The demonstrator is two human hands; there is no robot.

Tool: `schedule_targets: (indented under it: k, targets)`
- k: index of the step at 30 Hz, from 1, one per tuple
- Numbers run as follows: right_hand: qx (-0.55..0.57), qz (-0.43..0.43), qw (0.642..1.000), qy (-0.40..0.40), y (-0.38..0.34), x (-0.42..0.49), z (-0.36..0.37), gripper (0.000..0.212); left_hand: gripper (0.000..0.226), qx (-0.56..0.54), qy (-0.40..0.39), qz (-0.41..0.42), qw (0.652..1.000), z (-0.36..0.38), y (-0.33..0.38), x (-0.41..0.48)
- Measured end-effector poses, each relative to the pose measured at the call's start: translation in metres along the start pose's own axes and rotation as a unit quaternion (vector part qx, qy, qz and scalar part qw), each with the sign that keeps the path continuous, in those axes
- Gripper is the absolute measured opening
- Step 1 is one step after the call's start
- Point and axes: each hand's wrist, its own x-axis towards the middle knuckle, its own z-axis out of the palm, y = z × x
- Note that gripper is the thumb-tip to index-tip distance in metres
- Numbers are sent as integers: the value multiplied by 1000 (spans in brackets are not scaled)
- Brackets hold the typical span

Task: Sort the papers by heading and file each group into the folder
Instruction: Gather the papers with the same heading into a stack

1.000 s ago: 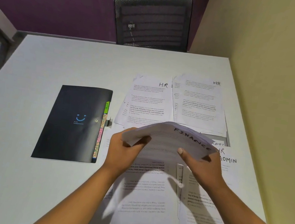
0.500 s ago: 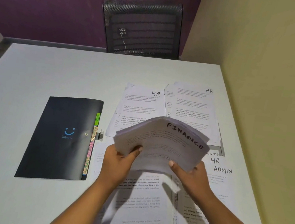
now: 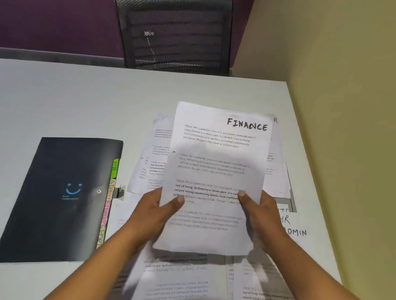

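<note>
I hold a bunch of papers point(image 3: 214, 167) up in front of me with both hands. The top sheet says FINANCE in big black letters. My left hand point(image 3: 157, 209) grips the left edge, with the thumb on the front and the fingers behind. My right hand point(image 3: 261, 217) grips the right edge the same way. The bunch is in the air, above other papers on the table point(image 3: 73, 99).

The black folder point(image 3: 61, 198) lies flat to my left, apart from the bunch. It is shut. Colored tabs point(image 3: 109, 201) stick out along its right side. I can read HR on the green one and ADMIN under it. The lower ones are too blurry to read.

I think the job now is to make this bunch neat. I should tap its bottom edge on the table so all the sheets line up. I should peek at each top corner, so only FINANCE sheets are in it. A firm but gentle grip is best, since thin paper bends and slips.

Loose sheets point(image 3: 175, 289) lie under my arms, and papers marked HR and ADMIN point(image 3: 294, 230) lie at my right. To open the folder, one hand must hold the whole bunch alone.
</note>
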Motion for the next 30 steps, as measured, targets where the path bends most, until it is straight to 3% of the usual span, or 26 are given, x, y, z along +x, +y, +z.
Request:
schedule_targets:
  k: [4, 6, 8, 10, 12, 15, 17, 20, 24, 26, 30]
  targets:
    - [-56, 42, 994, -87, -14, 20, -7, 21, 19, 17, 66, -2, 998, 0, -8, 11]
    - [-105, 49, 993, -25, -18, 47, -18, 21, 17, 17, 92, 6, 996, 0, -7, 17]
    - [-189, 28, 978, 89, -16, 79, -34, 34, 16, 13, 106, 3, 994, -3, -8, 24]
    - [-304, 18, 931, 203, -15, 107, -50, 38, 17, -6, 124, 4, 992, -4, -7, 28]
    - [-380, 90, 881, 269, -12, 128, -59, 61, 16, -43, 133, -5, 990, -7, -9, 32]
    - [-446, 230, 818, 282, -7, 145, -66, 91, 14, -55, 139, -17, 989, -11, -12, 35]
    - [-482, 229, 802, 269, -2, 150, -71, 99, 15, -52, 143, -15, 988, -13, -13, 37]
    - [-481, 198, 805, 284, -2, 154, -81, 101, 16, -49, 153, -11, 987, -12, -15, 39]
    - [-440, 167, 843, 263, -5, 156, -93, 87, 16, -44, 151, -10, 988, -6, -16, 44]
    - [-454, 181, 832, 264, -4, 156, -96, 83, 16, -47, 150, -9, 988, -3, -17, 45]
    - [-420, 147, 860, 250, -10, 151, -92, 43, 14, -56, 157, -9, 986, -2, -18, 46]
